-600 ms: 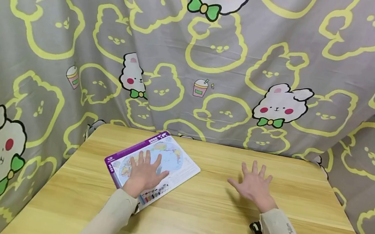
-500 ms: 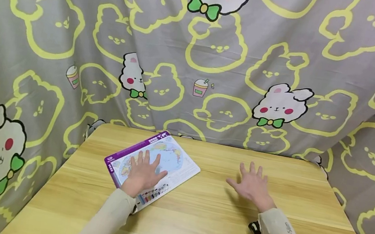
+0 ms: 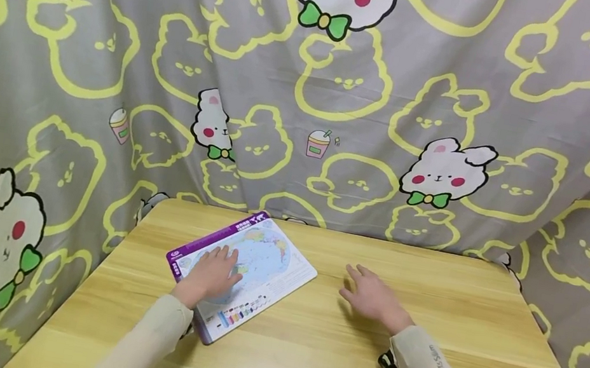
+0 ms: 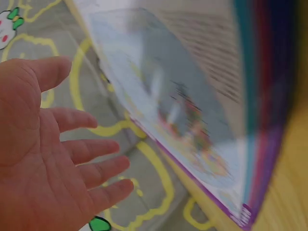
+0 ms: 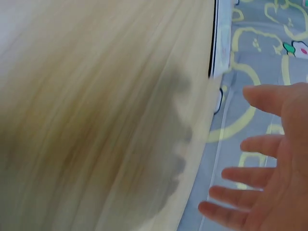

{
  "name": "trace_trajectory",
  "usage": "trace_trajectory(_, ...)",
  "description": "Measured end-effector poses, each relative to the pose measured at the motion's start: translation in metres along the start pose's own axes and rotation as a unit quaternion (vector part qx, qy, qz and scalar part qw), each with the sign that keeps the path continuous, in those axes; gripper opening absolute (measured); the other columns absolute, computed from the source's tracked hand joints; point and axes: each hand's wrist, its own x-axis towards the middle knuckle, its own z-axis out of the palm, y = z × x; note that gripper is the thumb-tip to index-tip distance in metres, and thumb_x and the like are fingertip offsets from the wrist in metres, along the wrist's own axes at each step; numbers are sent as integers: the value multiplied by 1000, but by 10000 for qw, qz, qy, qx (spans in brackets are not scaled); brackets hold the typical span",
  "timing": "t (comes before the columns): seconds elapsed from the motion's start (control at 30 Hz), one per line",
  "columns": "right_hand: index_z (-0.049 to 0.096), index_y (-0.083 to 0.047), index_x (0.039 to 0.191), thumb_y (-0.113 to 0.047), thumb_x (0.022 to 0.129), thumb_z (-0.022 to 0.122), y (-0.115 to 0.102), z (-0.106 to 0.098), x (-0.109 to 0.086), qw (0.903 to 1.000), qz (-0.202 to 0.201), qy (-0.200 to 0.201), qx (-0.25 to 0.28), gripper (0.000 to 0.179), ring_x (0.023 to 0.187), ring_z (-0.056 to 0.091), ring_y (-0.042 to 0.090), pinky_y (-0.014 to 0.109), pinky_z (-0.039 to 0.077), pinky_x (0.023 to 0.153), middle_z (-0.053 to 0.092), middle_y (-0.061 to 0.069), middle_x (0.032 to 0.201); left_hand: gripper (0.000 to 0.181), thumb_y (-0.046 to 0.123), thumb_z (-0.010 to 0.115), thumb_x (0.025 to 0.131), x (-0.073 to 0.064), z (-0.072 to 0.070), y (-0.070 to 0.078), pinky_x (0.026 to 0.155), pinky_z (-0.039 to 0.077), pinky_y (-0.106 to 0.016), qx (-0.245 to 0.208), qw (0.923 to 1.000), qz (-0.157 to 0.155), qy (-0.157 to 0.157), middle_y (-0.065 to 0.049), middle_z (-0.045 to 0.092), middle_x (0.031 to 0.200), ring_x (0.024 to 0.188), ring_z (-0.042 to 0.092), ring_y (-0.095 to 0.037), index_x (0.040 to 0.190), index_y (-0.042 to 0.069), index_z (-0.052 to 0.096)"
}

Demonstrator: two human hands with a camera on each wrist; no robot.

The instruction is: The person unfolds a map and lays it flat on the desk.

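A world map sheet (image 3: 265,260) with a purple border along one long edge lies at an angle on the left half of the table. My left hand (image 3: 209,277) is over its lower left part, fingers extended, hiding some of the map. In the left wrist view, a gap shows between that hand (image 4: 43,149) and the blurred map (image 4: 144,48); nothing is in its palm. To the right of the map, my right hand (image 3: 374,299) hovers above the bare wood, casting a shadow. Its fingers look relaxed and spread in the right wrist view, holding nothing.
The wooden table (image 3: 301,365) reaches back to a grey curtain (image 3: 365,105) printed with yellow outlines and white cartoon animals, which also hangs at both sides. A black strap piece (image 3: 388,363) sits under the right wrist.
Both hands have drawn slightly to the left and toward the body, their fingers less spread. The whole view has shifted a little downward; the map lies in nearly the same place.
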Motion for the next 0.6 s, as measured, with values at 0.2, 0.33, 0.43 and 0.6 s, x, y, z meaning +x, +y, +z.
trace_trajectory(0.2, 46, 2, 137, -31, 94, 58, -20, 8, 11, 9979, -649, -54, 4, 56, 128, 40, 42, 53, 34, 104, 38, 28, 141, 59, 34, 50, 97, -4, 2, -21, 107, 25, -58, -43, 9999, 96, 10, -33, 35, 141, 131, 31, -47, 140, -6, 38)
trace_trajectory(0.33, 47, 1, 137, -30, 94, 58, -33, 15, 17, 9960, -876, -136, -62, 55, 129, 38, 41, 51, 34, 105, 38, 28, 141, 59, 34, 49, 97, -7, 3, -36, 107, 24, -59, -8, 10000, 36, -52, -33, 32, 143, 132, 29, -48, 140, -6, 39)
trace_trajectory(0.43, 46, -1, 139, -31, 94, 57, -44, 19, 20, 9948, -981, -224, -160, 56, 131, 37, 39, 50, 34, 106, 36, 26, 143, 60, 34, 49, 97, -8, 2, -46, 107, 23, -60, -69, 9999, -16, -72, -34, 30, 144, 132, 26, -49, 140, -7, 38)
trace_trajectory(0.6, 46, -3, 139, -33, 94, 56, -64, 27, 26, 9910, -1222, -368, -393, 56, 133, 34, 38, 49, 31, 108, 35, 23, 145, 58, 32, 50, 96, -10, 1, -64, 106, 24, -62, -234, 9997, -2, 38, -35, 30, 142, 131, 26, -51, 137, -8, 41)
